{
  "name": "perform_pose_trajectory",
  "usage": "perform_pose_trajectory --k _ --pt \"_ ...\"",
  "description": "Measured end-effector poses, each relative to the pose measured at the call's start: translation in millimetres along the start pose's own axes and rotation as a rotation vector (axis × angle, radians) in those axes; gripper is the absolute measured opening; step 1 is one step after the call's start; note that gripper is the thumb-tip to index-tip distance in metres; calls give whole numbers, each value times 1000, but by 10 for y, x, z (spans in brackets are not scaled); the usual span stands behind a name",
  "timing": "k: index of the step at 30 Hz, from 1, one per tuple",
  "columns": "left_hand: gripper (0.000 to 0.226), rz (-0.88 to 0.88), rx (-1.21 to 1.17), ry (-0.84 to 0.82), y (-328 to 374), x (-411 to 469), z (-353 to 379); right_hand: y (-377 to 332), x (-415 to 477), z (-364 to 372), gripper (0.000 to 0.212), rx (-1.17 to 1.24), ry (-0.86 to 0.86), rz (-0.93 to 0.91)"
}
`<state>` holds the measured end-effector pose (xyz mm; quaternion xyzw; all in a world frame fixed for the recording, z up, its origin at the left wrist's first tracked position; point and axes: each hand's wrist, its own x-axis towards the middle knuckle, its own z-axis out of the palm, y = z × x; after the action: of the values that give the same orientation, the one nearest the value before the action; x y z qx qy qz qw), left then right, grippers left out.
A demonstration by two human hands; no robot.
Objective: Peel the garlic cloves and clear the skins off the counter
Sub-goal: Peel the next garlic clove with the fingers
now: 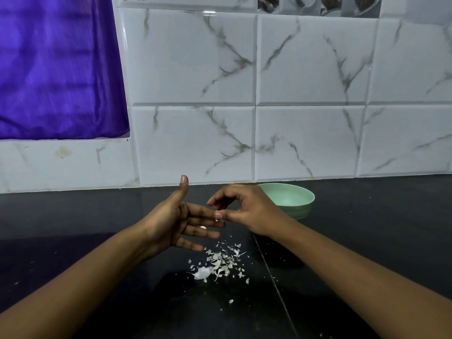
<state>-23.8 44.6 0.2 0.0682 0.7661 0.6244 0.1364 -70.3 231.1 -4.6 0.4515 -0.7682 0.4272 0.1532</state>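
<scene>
My left hand point(176, 223) is flat and open, fingers straight and pointing toward the other hand, thumb up, holding nothing. My right hand point(247, 211) is curled, its thumb and fingertips drawn close together right at my left fingertips, where a small flake of skin point(217, 215) sticks. Whether I have it pinched or am only touching it, I cannot tell. A second flake point(203, 227) clings to a lower left finger.

I judge the peeling done or nearly so, and that I am picking stuck bits off my fingers before clearing up. No garlic clove shows in either hand.

Just below both hands, on the counter point(367, 228), lies the heap of skins point(220, 264), with loose crumbs scattered nearer to me. Next I would need to gather that heap. The flakes are thin and light, so a gentle sweep with the edge of one hand into the cupped other should suit better than pinching.

Just behind my right hand stands a green bowl point(293, 199). My hand hides part of its inside, and I see no cloves in the part that shows.

The counter is dark and glossy. Beyond the bowl rises a wall of white marbled tiles point(195, 57). Up past my left hand hangs a purple curtain point(56, 69).
</scene>
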Motion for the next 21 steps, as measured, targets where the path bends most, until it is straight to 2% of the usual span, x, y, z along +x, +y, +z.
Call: perform_pose_trajectory --k 4,8,11,13,16,19,21 --pt "102 -14 4 -7 -5 -7 17 -41 1 -13 28 -21 -39 8" --pt "99 -12 2 6 -30 -11 62 -53 5 -74 33 175 -198 210" --pt "97 3 -7 34 -17 -3 49 -2 6 -176 23 254 -161 327" --pt "97 10 -31 39 -7 1 21 20 16 -215 15 250 -114 332" --pt "99 6 -85 9 -8 1 3 -19 16 -194 10 32 -59 187" --pt "101 2 -217 -40 -9 2 4 -13 -9 -124 32 -373 5 -108" --pt "102 7 -286 -68 -3 0 6 -3 -23 -60 35 -519 42 -208"
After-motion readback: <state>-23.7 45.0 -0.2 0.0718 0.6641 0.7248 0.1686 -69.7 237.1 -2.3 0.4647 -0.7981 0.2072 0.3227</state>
